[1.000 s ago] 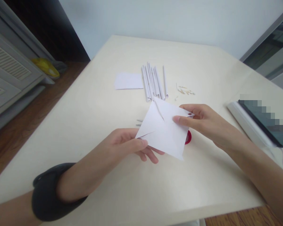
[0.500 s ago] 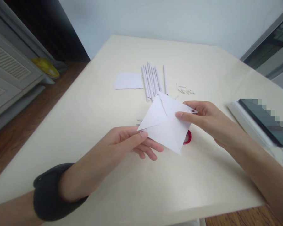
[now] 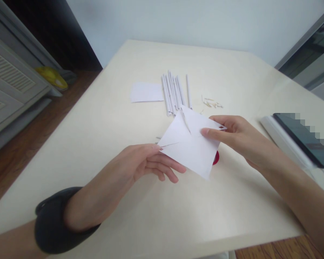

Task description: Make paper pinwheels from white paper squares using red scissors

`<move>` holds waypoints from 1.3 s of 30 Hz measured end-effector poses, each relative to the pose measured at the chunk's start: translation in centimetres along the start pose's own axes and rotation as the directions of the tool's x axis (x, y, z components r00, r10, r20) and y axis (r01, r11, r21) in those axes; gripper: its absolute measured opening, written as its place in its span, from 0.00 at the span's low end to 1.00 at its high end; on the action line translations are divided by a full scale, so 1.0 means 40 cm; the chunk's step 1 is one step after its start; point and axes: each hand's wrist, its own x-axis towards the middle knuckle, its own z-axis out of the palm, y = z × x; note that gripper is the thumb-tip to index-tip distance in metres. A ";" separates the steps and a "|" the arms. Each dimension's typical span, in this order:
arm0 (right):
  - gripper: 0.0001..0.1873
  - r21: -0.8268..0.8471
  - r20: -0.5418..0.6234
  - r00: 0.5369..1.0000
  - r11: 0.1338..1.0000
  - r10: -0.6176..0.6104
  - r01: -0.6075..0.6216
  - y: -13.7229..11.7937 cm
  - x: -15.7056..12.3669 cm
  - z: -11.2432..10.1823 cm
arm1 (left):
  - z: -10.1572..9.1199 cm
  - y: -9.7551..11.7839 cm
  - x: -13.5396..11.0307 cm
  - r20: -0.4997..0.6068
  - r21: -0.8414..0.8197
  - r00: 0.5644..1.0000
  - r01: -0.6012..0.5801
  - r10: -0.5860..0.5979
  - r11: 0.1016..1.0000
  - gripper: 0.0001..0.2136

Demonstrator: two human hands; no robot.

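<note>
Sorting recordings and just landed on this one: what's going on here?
A person's right hand pinches a slit white paper square near one corner, above the table. The left hand is at the opposite corner; whether it grips is unclear. Rolled paper tubes and flat paper lie beyond; apparent red-handled scissors are mostly hidden below.

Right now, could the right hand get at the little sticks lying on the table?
Probably yes: the little sticks lie uncovered beyond the right hand, with nothing large between. It pinches the white paper, though, so it would likely let go first.
</note>
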 end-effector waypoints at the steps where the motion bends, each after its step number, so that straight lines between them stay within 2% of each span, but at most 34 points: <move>1: 0.12 0.007 0.005 1.000 1.000 0.002 -0.002 -0.001 -0.001 0.000 | 0.000 0.000 0.000 -0.004 -0.003 1.000 -0.001 0.000 1.000 0.15; 5: 0.11 0.034 0.016 1.000 0.999 -0.007 0.006 -0.005 -0.003 0.002 | -0.003 0.000 0.005 0.005 -0.038 0.999 -0.044 0.044 0.998 0.15; 7: 0.10 0.077 0.057 0.998 0.997 -0.018 0.014 -0.008 -0.005 0.003 | -0.002 0.001 0.009 0.015 -0.060 0.998 -0.056 0.057 0.997 0.16; 10: 0.09 0.115 0.141 0.989 0.993 -0.044 0.027 -0.014 -0.010 0.006 | 0.001 0.001 0.011 0.069 -0.145 0.998 -0.001 0.011 0.989 0.19; 13: 0.08 0.075 0.216 0.974 0.996 -0.067 0.052 -0.020 -0.016 0.013 | 0.004 -0.004 0.004 0.095 -0.235 0.991 0.111 -0.091 0.966 0.15; 18: 0.09 -0.025 0.271 0.950 0.985 -0.155 0.168 -0.034 -0.027 0.030 | 0.007 -0.008 -0.005 0.079 -0.120 0.970 0.240 -0.231 0.963 0.10; 26: 0.08 -0.173 0.369 0.895 0.927 -0.251 0.332 -0.048 -0.040 0.053 | 0.005 -0.009 -0.002 0.149 -0.133 0.971 0.209 -0.189 0.969 0.10; 29: 0.06 -0.217 0.301 0.903 0.900 -0.307 0.378 -0.041 -0.039 0.059 | 0.004 -0.013 -0.003 0.095 -0.113 0.976 0.205 -0.195 0.972 0.11; 31: 0.06 -0.234 0.195 0.914 0.888 -0.356 0.396 -0.037 -0.037 0.062 | 0.001 -0.016 -0.002 0.035 -0.093 0.980 0.199 -0.197 0.976 0.12; 33: 0.10 -0.261 0.079 0.901 0.863 -0.427 0.433 -0.034 -0.037 0.066 | -0.005 -0.021 -0.001 -0.003 -0.080 0.984 0.179 -0.180 0.981 0.13; 36: 0.09 -0.392 -0.047 0.818 0.764 -0.574 0.513 -0.031 -0.044 0.072 | -0.014 -0.028 0.001 -0.076 -0.055 0.990 0.111 -0.115 0.992 0.14; 39: 0.08 -0.571 -0.126 0.674 0.609 -0.728 0.551 -0.029 -0.062 0.082 | -0.017 -0.031 0.002 -0.137 -0.039 0.989 0.056 -0.061 0.998 0.14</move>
